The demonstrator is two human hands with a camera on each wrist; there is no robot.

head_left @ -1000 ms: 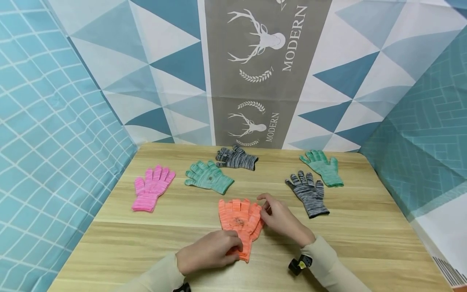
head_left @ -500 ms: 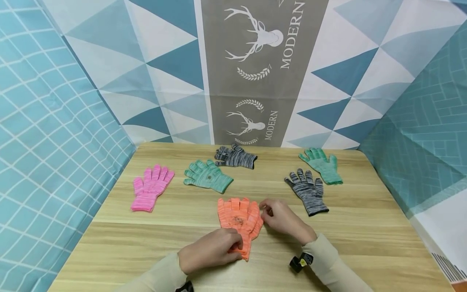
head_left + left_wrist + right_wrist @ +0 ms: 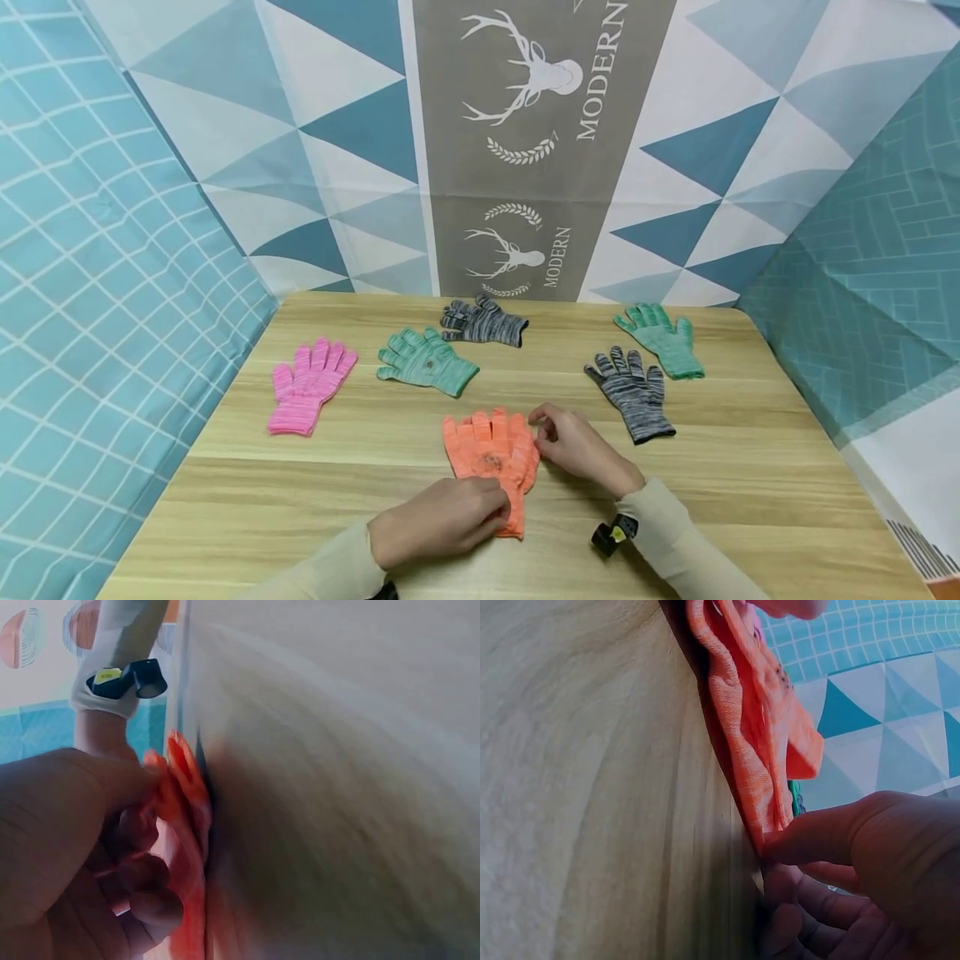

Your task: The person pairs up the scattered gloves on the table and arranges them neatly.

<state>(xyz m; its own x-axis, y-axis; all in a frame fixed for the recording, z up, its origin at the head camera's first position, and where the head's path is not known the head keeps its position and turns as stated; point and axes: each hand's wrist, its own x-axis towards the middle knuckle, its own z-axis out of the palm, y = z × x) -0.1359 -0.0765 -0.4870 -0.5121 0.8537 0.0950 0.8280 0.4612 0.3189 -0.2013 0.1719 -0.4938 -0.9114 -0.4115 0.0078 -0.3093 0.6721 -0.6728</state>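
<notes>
Two orange gloves [image 3: 491, 458] lie stacked near the table's front middle, fingers pointing away; the upper one has a dark smudge on it. At their cuff end my left hand [image 3: 450, 518] pinches the upper glove, and the left wrist view shows its thumb and curled fingers at the orange cuff [image 3: 180, 787]. My right hand [image 3: 581, 448] is at the right side of the stack. In the right wrist view, its thumb and forefinger pinch the edge of an orange glove [image 3: 739, 742]. Most of the lower glove is hidden under the upper.
Further back lie a pink glove [image 3: 311, 387], a green glove [image 3: 427, 362] and a grey-black glove [image 3: 486, 322]. On the right are another grey-black glove [image 3: 632, 396] and another green one [image 3: 663, 340]. A patterned cloth wall [image 3: 360, 167] stands behind the wooden table [image 3: 300, 500].
My left hand has shifted slightly right with the cuff. The upper orange glove has turned a little, its fingertips moving left and lying more spread. My right hand stays at the right edge.
</notes>
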